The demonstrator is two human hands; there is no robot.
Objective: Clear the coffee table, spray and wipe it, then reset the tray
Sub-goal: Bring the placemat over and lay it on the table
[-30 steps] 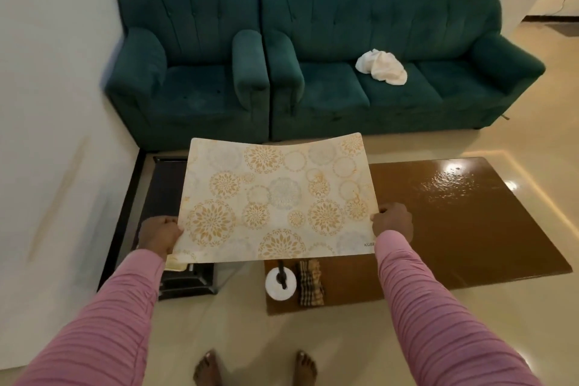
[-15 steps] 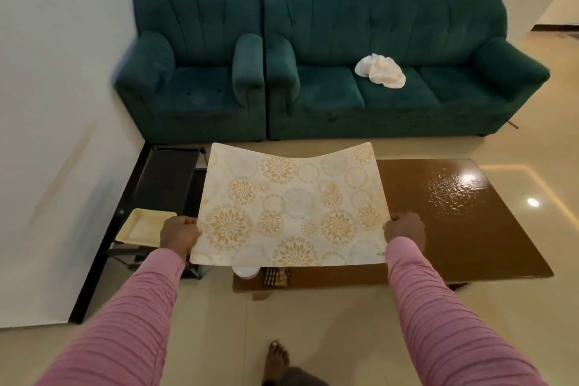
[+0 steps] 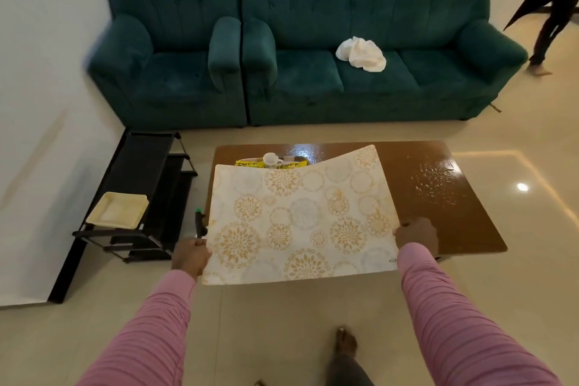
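I hold a cream placemat (image 3: pixel 297 222) with gold flower circles above the near left part of the brown coffee table (image 3: pixel 438 197). My left hand (image 3: pixel 190 255) grips its left edge and my right hand (image 3: pixel 415 236) grips its right edge. The mat sags in the middle and hides much of the tabletop. Behind its far edge a white mug (image 3: pixel 272 160) and yellow packets (image 3: pixel 247 163) show on the table. A cream tray (image 3: pixel 117 210) rests on the black rack (image 3: pixel 147 185) to the left. A dark spray bottle top (image 3: pixel 199 222) peeks out beside the mat's left edge.
A green armchair (image 3: pixel 169 50) and green sofa (image 3: pixel 376 50) stand against the far wall, with a white cloth (image 3: pixel 362 55) on the sofa seat. Another person (image 3: pixel 551 6) walks at the far right. My foot (image 3: pixel 346 341) is on the tiled floor.
The view has shifted right and back over the table. The mat now hangs over the table's left part instead of the rack, and the mug and packets have come into sight.
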